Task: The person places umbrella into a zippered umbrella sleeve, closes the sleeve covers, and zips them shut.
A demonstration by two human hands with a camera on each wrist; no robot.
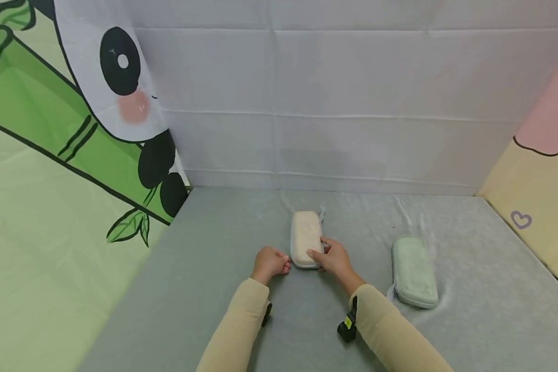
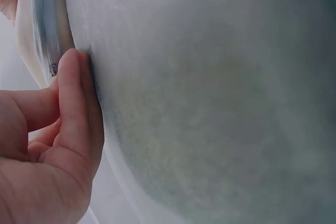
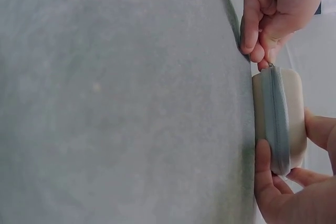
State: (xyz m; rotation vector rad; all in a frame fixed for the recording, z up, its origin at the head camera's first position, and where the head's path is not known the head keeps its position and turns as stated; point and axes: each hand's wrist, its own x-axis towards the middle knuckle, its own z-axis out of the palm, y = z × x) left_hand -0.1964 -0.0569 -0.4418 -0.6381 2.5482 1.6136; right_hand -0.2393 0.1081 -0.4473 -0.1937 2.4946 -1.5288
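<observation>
A cream zip case [image 1: 305, 232] lies flat on the grey cloth, with a blue-grey zipper [image 3: 275, 119] running round its side. My right hand [image 1: 336, 259] grips it by the near right corner, thumb on top and fingers at the side and low down. At the near left corner, the thumb and fingers of my left hand [image 1: 270, 262] pinch the zipper pull, mostly hidden by the fingertips; the small metal slider [image 2: 53, 70] shows just beyond them. The zipper looks closed along the part that the right wrist view shows.
A pale green zip case [image 1: 414, 268] lies to the right on the grey cloth-covered table [image 1: 223, 227]. A white fabric backdrop [image 1: 335, 103] stands behind, with printed cloth panels at left and right. A strap or loop [image 1: 322, 214] sticks out at the cream case's far right corner.
</observation>
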